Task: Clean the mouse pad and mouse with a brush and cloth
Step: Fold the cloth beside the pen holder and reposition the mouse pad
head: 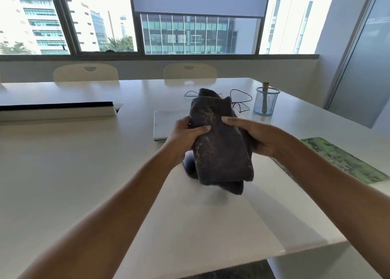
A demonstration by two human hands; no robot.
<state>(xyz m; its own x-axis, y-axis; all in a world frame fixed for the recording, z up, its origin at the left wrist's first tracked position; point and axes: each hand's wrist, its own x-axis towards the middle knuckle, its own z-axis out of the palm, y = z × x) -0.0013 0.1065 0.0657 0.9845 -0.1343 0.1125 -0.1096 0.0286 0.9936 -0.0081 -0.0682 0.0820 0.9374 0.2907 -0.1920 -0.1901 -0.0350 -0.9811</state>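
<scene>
We hold the cloth point(221, 149) up over the table point(84, 173), left hand point(185, 139) and right hand point(253, 138) both curled round it | mouse pad point(346, 162) lies flat at near right | brush point(265, 87) stands in cup point(272, 104), far right

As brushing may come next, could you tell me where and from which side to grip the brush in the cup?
Pinch the brush by its wooden end, coming from straight above: it stands nearly upright in the blue mesh cup, and only that end clears the rim. Free the right hand from the cloth first.
</scene>
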